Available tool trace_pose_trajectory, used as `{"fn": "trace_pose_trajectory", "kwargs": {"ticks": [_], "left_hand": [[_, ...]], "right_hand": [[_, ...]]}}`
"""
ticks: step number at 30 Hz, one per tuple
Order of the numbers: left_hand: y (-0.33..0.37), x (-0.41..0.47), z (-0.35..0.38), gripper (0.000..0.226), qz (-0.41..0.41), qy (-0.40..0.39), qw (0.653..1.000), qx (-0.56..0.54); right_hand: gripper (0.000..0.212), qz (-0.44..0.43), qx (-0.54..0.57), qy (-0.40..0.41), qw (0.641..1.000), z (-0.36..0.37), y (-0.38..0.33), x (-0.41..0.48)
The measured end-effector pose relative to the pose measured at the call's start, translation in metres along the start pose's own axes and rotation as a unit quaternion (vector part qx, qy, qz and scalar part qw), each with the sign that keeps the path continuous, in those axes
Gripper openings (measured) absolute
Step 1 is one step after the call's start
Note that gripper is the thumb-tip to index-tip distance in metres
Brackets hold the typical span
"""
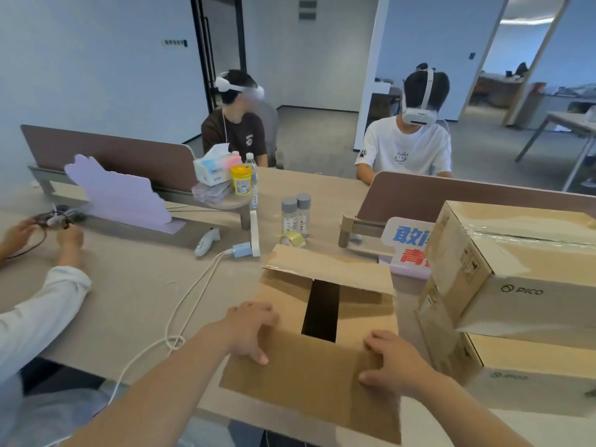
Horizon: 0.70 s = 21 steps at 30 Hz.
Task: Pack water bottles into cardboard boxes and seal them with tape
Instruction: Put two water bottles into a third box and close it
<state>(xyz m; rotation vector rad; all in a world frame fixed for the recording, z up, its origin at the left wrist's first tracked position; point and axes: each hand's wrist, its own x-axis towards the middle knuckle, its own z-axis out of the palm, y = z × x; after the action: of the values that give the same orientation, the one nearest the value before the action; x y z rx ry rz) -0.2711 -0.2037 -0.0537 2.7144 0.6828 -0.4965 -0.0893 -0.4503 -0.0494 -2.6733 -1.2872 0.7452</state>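
Observation:
A brown cardboard box (309, 382) stands in front of me on the table, its near flap folded down and its far flap half raised, with a dark gap between the side flaps. My left hand (250, 330) lies on the box's left side, its fingers spread on the cardboard and over the edge. My right hand (392, 362) rests flat on the near flap at the right. Two clear water bottles (295, 216) with grey caps stand upright behind the box. A roll of clear tape (293, 239) lies just in front of them.
Two taped cardboard boxes (516, 272) are stacked at the right. A white cable (180, 317) and charger run across the table at the left. Another person's sleeve and hands are at the far left. Two people in headsets sit across, behind brown dividers. A tissue box and yellow can stand further back.

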Motion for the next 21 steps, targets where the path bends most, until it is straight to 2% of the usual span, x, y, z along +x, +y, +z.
{"fn": "trace_pose_trajectory", "kwargs": {"ticks": [3, 7, 11, 14, 18, 21], "left_hand": [[0.015, 0.007, 0.025, 0.074, -0.036, 0.103, 0.991, 0.072], [0.015, 0.009, 0.049, 0.055, -0.051, 0.210, 0.975, 0.051], [0.012, 0.012, 0.069, 0.055, -0.031, 0.300, 0.953, 0.016], [0.016, 0.022, 0.075, 0.057, -0.039, 0.324, 0.945, -0.004], [0.013, 0.036, 0.075, 0.059, -0.056, 0.312, 0.948, -0.023], [0.009, 0.038, 0.070, 0.061, -0.067, 0.288, 0.954, -0.041]], "right_hand": [[0.065, 0.004, -0.098, 0.064, 0.993, 0.021, -0.001, 0.006], [0.043, -0.005, -0.078, 0.119, 0.990, 0.033, -0.004, 0.011], [0.041, -0.013, -0.058, 0.143, 0.988, 0.039, 0.002, 0.017], [0.043, -0.014, -0.061, 0.159, 0.985, 0.046, 0.008, 0.024], [0.040, 0.006, -0.026, 0.181, 0.983, 0.053, 0.012, 0.032], [0.054, 0.011, -0.019, 0.181, 0.983, 0.058, 0.010, 0.037]]}}
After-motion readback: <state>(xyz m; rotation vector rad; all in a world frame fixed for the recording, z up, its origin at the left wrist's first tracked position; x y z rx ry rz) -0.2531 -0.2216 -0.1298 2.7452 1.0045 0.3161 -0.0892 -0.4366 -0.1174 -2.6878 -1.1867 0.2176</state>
